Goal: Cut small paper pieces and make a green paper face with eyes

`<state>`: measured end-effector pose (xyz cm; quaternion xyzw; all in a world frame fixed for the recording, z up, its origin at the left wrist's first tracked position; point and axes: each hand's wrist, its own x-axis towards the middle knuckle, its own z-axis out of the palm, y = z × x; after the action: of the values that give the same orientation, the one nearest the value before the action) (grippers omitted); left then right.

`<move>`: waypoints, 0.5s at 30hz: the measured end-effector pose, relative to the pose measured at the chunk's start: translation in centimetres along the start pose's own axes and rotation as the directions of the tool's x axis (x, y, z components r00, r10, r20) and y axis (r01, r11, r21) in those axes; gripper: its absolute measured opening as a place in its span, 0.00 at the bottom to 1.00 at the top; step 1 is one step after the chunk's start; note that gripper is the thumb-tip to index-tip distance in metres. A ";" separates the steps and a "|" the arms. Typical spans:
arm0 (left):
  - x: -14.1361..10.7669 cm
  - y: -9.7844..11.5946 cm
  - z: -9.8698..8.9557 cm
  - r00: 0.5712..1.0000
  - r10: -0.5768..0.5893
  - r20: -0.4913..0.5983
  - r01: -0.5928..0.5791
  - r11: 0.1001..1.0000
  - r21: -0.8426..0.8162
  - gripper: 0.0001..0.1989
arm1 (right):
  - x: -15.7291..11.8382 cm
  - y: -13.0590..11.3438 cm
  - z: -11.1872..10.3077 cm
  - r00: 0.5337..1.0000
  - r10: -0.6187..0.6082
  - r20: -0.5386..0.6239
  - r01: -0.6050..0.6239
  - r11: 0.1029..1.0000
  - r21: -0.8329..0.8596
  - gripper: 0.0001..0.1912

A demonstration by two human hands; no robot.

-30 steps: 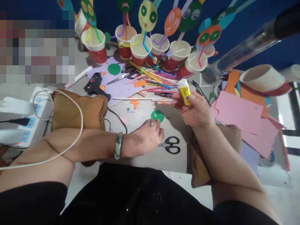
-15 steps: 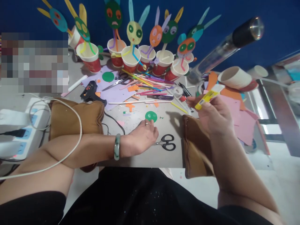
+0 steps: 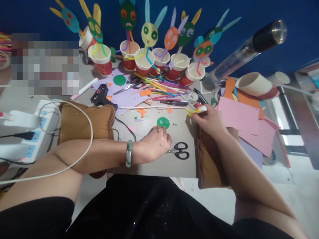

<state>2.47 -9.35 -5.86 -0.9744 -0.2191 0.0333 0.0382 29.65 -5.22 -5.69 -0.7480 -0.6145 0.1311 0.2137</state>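
My left hand (image 3: 155, 143), with curled fingers, rests on the table at the near edge of a green paper oval (image 3: 163, 122), its fingertips on that edge. Two pale spots show on the oval. Just right of this hand lie black-handled scissors (image 3: 181, 150), their blades partly hidden by it. My right hand (image 3: 208, 120) is closed around a small yellow-and-white tube (image 3: 197, 111), probably a glue stick, tilted above the table to the right of the oval. My fingers cover part of the tube.
Red-and-white paper cups (image 3: 100, 61) with paper rabbit figures line the back. Pipe cleaners (image 3: 161, 88), a black glue gun (image 3: 102, 95) and open scissors (image 3: 129, 84) lie before them. Brown cushions (image 3: 86, 121) flank the work area. A white cable (image 3: 91, 132) crosses my left arm. Pink paper (image 3: 239, 111) lies right.
My right hand has come down and left with the tube, which has turned so its white end faces right. My left hand stays at the green oval. The whole view has shifted slightly.
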 end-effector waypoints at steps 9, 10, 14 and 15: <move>-0.1 -0.1 -0.4 1.000 -0.016 0.013 0.016 1.000 -0.012 0.18 | 0.2 -0.3 0.2 0.999 0.044 0.004 -0.044 0.999 0.002 0.09; -0.1 -0.1 -0.5 1.000 -0.020 0.014 0.020 1.000 -0.018 0.18 | 0.3 -0.4 0.2 0.998 0.063 0.012 -0.063 0.998 0.002 0.09; -0.1 -0.2 -0.4 1.000 -0.013 -0.001 0.013 0.999 -0.042 0.17 | 0.4 -0.5 -0.6 0.990 0.127 0.057 -0.127 0.992 0.006 0.13; -0.1 -0.1 -0.3 1.000 -0.009 -0.005 0.008 0.999 -0.045 0.18 | 0.2 -0.3 -1.0 0.988 0.143 0.054 -0.144 0.990 0.008 0.19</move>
<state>2.38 -9.26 -5.56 -0.9741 -0.2238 0.0255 0.0171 29.84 -5.09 -4.66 -0.7851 -0.5639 0.1698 0.1917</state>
